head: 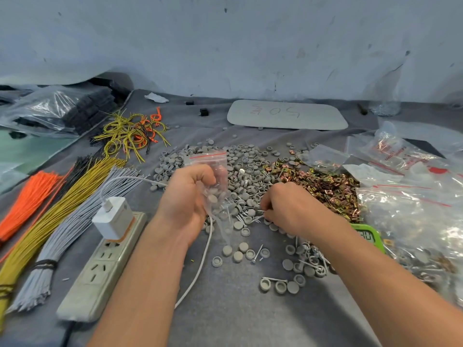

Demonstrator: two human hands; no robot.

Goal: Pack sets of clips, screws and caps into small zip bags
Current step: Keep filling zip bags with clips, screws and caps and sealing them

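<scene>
My left hand grips a small clear zip bag with a red seal strip, held upright over the pile of grey caps; a few caps show inside the bag. My right hand reaches down into the loose screws at the near edge of the cap pile, its fingers curled and pinching screws. Gold-coloured metal clips lie in a heap to the right of the caps. Small groups of caps and screws sit nearer to me on the grey cloth.
A power strip with a white charger and its cable lies at the left. Bundles of orange, yellow and grey wires lie further left. Filled plastic bags pile at the right beside a green timer. A grey board lies at the back.
</scene>
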